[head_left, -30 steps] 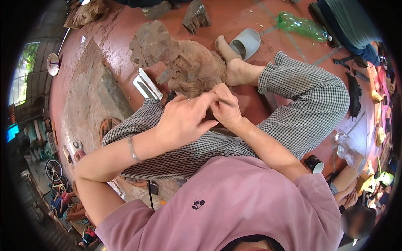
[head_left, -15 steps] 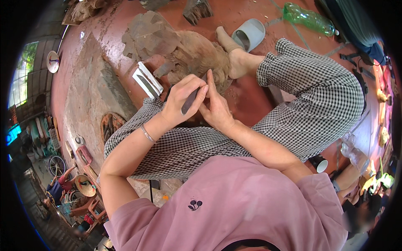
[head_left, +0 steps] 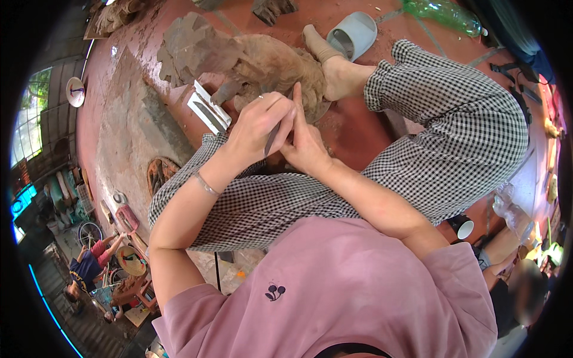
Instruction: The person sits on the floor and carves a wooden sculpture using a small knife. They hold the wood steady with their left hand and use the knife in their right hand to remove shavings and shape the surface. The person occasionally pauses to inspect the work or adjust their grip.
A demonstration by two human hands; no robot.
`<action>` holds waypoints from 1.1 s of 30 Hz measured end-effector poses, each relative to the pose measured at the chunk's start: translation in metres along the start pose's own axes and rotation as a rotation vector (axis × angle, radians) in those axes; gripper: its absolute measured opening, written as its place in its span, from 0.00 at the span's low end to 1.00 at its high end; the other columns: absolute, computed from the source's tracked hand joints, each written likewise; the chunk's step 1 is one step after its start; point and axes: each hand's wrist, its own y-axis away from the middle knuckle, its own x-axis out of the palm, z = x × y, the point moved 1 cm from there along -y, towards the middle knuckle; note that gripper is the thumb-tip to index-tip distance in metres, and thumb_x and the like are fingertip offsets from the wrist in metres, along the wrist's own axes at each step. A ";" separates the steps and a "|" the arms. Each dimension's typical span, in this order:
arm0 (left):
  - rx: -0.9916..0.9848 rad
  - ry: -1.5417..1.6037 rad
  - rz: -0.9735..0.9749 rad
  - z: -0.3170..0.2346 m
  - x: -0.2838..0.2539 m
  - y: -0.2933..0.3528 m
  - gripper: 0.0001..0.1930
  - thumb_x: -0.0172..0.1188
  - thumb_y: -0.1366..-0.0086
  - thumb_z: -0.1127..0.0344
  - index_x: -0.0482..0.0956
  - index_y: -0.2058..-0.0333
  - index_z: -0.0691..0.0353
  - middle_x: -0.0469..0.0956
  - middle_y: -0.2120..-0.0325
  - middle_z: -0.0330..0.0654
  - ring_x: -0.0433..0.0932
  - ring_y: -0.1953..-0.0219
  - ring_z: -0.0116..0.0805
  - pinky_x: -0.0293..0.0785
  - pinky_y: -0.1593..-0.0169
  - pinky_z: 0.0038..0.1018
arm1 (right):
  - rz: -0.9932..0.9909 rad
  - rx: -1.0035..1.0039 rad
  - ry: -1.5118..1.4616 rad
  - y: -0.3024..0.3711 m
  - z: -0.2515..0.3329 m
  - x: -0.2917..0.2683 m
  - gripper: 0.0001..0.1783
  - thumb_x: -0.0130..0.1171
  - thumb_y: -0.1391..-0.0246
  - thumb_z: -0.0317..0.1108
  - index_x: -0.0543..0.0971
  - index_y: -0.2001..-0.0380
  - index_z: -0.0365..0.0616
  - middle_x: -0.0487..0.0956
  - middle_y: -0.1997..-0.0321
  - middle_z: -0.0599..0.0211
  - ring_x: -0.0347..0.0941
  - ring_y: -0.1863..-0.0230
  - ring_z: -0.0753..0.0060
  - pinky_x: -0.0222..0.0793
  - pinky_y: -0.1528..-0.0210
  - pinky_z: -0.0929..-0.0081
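My left hand [head_left: 261, 123], with a bracelet on its wrist, is closed round a dark, flat, narrow carving tool [head_left: 272, 138]. My right hand [head_left: 307, 145] meets it at the tool's front part, index finger stretched along it and the other fingers partly hidden. The tool's far end lies against, or just over, a brown carved wooden piece [head_left: 262, 65], rough and uneven, on the floor ahead of me. My hands cover part of the near side of the carving. Left of it, a white open box [head_left: 210, 107] holds a dark blade.
My bare foot [head_left: 343, 77] rests beside the carving, near a grey-blue slipper [head_left: 352, 36]. A large grey slab [head_left: 137, 113] lies on the left. A green plastic bottle [head_left: 444, 17] is at the far right, a dark cup [head_left: 462, 227] by my right knee. Other people are at both sides.
The whole view has shifted slightly, so the carving sits higher and further left. Both hands stay together on the carving tool, the left hand tilted a little more over it.
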 end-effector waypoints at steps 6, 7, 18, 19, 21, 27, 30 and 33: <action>-0.079 -0.139 0.023 -0.008 0.000 0.010 0.04 0.59 0.41 0.80 0.76 0.66 0.67 0.74 0.73 0.48 0.75 0.72 0.47 0.72 0.68 0.35 | 0.104 -0.007 -0.052 0.000 0.001 0.001 0.60 0.60 0.50 0.26 0.28 0.27 0.42 0.80 0.70 0.48 0.79 0.67 0.42 0.75 0.62 0.55; -0.077 -0.144 0.007 -0.009 0.000 0.011 0.04 0.59 0.41 0.80 0.76 0.66 0.67 0.74 0.73 0.48 0.75 0.72 0.47 0.72 0.68 0.34 | 0.123 -0.010 -0.045 0.000 0.002 0.001 0.60 0.60 0.50 0.26 0.28 0.27 0.42 0.80 0.70 0.47 0.79 0.67 0.41 0.75 0.62 0.55; -0.048 -0.126 0.018 -0.012 0.003 -0.002 0.04 0.59 0.41 0.79 0.75 0.67 0.67 0.72 0.74 0.47 0.74 0.72 0.48 0.72 0.68 0.36 | 0.040 0.000 -0.078 -0.001 0.001 -0.001 0.59 0.60 0.49 0.27 0.28 0.27 0.41 0.82 0.67 0.45 0.79 0.64 0.38 0.76 0.60 0.53; -0.066 -0.087 0.033 -0.007 0.004 -0.002 0.04 0.60 0.41 0.79 0.75 0.67 0.67 0.73 0.73 0.47 0.75 0.72 0.48 0.72 0.67 0.36 | -0.025 -0.006 -0.088 0.000 0.000 0.000 0.59 0.60 0.49 0.27 0.28 0.27 0.40 0.82 0.66 0.44 0.79 0.64 0.38 0.76 0.59 0.54; -0.094 -0.005 0.063 0.005 0.008 -0.003 0.04 0.60 0.41 0.78 0.76 0.67 0.67 0.74 0.72 0.48 0.75 0.72 0.48 0.73 0.67 0.36 | -0.032 -0.041 -0.075 -0.002 -0.003 0.001 0.59 0.59 0.49 0.27 0.28 0.28 0.40 0.82 0.67 0.45 0.80 0.64 0.39 0.76 0.60 0.54; -0.093 -0.131 0.092 -0.011 -0.004 0.008 0.03 0.58 0.39 0.79 0.76 0.67 0.67 0.74 0.72 0.48 0.75 0.72 0.49 0.72 0.68 0.36 | 0.132 -0.013 -0.137 0.004 0.001 0.001 0.60 0.59 0.49 0.27 0.26 0.28 0.39 0.81 0.66 0.45 0.80 0.64 0.40 0.76 0.62 0.55; -0.050 -0.053 0.070 -0.007 0.005 -0.003 0.02 0.59 0.40 0.79 0.75 0.67 0.67 0.72 0.74 0.48 0.75 0.71 0.48 0.71 0.67 0.36 | 0.057 0.005 -0.093 0.004 0.001 -0.001 0.60 0.59 0.49 0.26 0.26 0.28 0.39 0.81 0.66 0.45 0.80 0.64 0.39 0.75 0.61 0.56; -0.070 -0.081 0.120 0.003 0.007 0.001 0.02 0.58 0.39 0.78 0.75 0.68 0.67 0.71 0.75 0.48 0.75 0.70 0.48 0.71 0.67 0.37 | 0.037 -0.011 -0.103 0.000 -0.003 -0.001 0.60 0.59 0.49 0.26 0.25 0.28 0.39 0.81 0.66 0.45 0.79 0.64 0.39 0.75 0.60 0.57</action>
